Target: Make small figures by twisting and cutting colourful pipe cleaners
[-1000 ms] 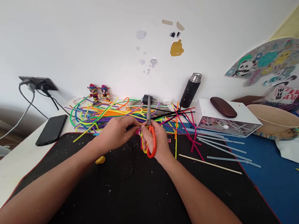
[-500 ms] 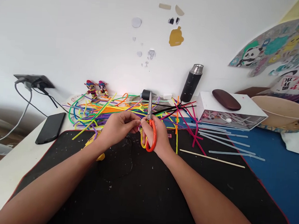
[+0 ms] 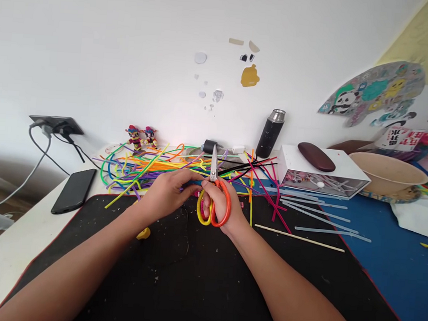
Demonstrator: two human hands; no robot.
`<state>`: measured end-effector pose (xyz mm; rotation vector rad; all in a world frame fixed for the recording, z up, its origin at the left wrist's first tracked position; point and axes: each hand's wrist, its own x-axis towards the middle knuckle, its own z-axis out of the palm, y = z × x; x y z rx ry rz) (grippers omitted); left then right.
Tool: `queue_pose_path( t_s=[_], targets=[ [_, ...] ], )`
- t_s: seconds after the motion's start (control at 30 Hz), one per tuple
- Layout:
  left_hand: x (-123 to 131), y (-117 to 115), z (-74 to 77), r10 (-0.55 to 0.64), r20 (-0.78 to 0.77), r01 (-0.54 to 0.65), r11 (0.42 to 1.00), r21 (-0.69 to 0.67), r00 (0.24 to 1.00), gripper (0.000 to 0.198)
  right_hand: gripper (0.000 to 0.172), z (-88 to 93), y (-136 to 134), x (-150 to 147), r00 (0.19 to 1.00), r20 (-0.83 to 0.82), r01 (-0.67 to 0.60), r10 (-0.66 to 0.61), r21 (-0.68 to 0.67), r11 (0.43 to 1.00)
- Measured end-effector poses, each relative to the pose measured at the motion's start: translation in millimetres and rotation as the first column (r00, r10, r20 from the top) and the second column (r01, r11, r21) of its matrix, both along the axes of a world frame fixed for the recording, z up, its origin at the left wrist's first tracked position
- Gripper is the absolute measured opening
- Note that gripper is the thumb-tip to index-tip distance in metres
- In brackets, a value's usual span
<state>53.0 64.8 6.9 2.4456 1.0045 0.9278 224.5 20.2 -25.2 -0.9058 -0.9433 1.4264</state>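
My right hand [image 3: 225, 200] grips a pair of scissors [image 3: 214, 170], with the blades pointing away from me and one orange-red and one yellow handle loop. The blades look closed. My left hand [image 3: 170, 189] is pinched just left of the scissors, its fingertips close to my right thumb. What sits between the left fingers is hidden. A bit of magenta shows by the yellow loop, too small to name. Behind both hands lies a pile of coloured pipe cleaners [image 3: 151, 162]. Beneath them spreads a black mat [image 3: 176, 285].
A phone [image 3: 74, 191] lies at left, with two small figures [image 3: 141, 138] behind the pile. At the right are a black flask [image 3: 270, 135], a white box [image 3: 290, 161] bearing a glasses case [image 3: 316, 157], a bowl [image 3: 385, 173], translucent sticks [image 3: 322, 212] and a wooden stick [image 3: 300, 238].
The view has tilted up a little, so the scene sits lower. The scissors' loops have turned and the yellow one shows more. My hands stay close together.
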Motion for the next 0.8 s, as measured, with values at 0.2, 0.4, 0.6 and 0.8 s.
queue_pose_path(
  t_s=[0.2, 0.4, 0.6, 0.8],
  targets=[
    [-1.5, 1.5, -6.4, -0.054, 0.029, 0.052, 0.995, 0.089, 0.998, 0.016, 0.029, 0.5, 0.1, 0.8, 1.000, 0.001, -0.018, 0.018, 0.004, 1.000],
    [-1.9, 2.4, -6.1, -0.065, 0.093, 0.061, 0.997, 0.041, 0.994, 0.014, 0.029, -2.1, 0.2, 0.6, 1.000, -0.006, -0.019, 0.019, -0.010, 1.000],
    [-1.6, 2.4, -9.2, -0.060, 0.119, 0.058, 0.998, 0.022, 0.991, 0.016, 0.030, -3.5, 1.8, 0.3, 1.000, -0.007, -0.018, 0.018, -0.012, 1.000],
    [0.7, 3.5, -6.5, -0.024, 0.097, 0.030, 0.998, -0.059, 0.995, 0.019, 0.028, -5.2, 2.2, 0.1, 1.000, -0.017, 0.018, -0.019, -0.007, 1.000]
  ],
)
